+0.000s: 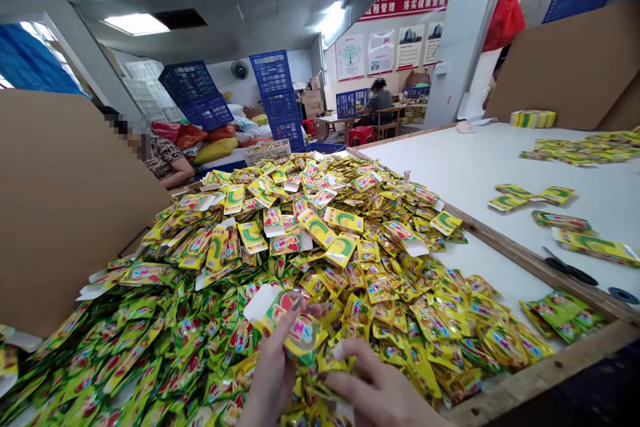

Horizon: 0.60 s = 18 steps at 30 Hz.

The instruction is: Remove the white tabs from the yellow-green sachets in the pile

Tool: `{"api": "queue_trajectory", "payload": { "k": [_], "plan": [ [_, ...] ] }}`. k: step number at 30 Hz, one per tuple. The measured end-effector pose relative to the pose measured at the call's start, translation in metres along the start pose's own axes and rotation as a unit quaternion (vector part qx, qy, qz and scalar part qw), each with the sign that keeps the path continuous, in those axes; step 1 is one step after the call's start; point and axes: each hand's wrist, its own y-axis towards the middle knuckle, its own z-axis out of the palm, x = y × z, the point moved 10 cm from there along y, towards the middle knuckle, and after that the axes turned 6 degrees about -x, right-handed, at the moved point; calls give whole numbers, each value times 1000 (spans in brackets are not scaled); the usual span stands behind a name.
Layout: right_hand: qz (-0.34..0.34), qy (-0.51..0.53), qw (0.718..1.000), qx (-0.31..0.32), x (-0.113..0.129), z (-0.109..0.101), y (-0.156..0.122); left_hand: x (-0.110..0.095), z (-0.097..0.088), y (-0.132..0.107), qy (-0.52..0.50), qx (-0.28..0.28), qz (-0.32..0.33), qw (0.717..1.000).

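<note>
My left hand (277,363) is closed on a small printed candy box (300,330), holding it tilted over the heap. The box is green and yellow with pink lettering, and a white end flap (260,303) stands out at its upper left. Just right of the box's lower end is my right hand (375,377), its fingers curled but apart, close to the yellow sachets. Nothing shows clearly in its grasp. Under both hands lie loose candy sachets, green ones (150,340) on the left and yellow ones (430,313) on the right.
More boxes (315,227) top the heap. A wooden edge strip (500,253) borders a white table (440,167) holding scissors (570,267), a tape roll (623,295) and packs. Cardboard (65,200) stands left; a person (167,153) sits behind it, another (380,103) farther back.
</note>
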Motion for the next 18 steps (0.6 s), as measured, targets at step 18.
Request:
{"api": "queue_trajectory", "payload": {
  "k": [18],
  "plan": [
    [83,89,967,225,17,-33,41,29,31,-54,300,233,36,924]
  ]
}}
